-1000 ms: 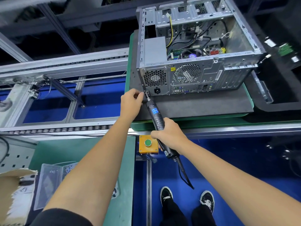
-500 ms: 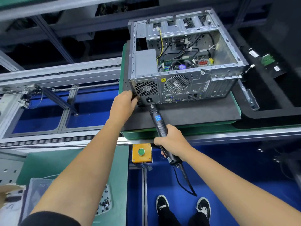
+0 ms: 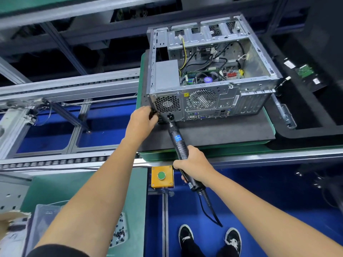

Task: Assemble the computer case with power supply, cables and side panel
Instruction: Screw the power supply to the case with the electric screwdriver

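Note:
An open grey computer case (image 3: 207, 101) lies on a dark foam mat (image 3: 213, 132), rear panel toward me, side panel off. The grey power supply (image 3: 166, 75) sits inside at the left, with cables (image 3: 204, 60) and the board beside it. My right hand (image 3: 193, 164) grips a black electric screwdriver (image 3: 178, 141); its tip meets the rear panel near the power socket. My left hand (image 3: 142, 120) holds the case's lower left rear corner, fingers curled round the edge.
A yellow box with a green button (image 3: 161, 176) hangs below the conveyor rail (image 3: 74, 160). A clear tray of small black screws (image 3: 118, 232) lies on the green bench at lower left. Black foam with loose parts (image 3: 304, 71) lies to the right. My shoes stand on the blue floor.
The screwdriver tip has moved from the case's lower left corner rightward to the spot by the power socket. My left hand stayed at that corner. The view shifted.

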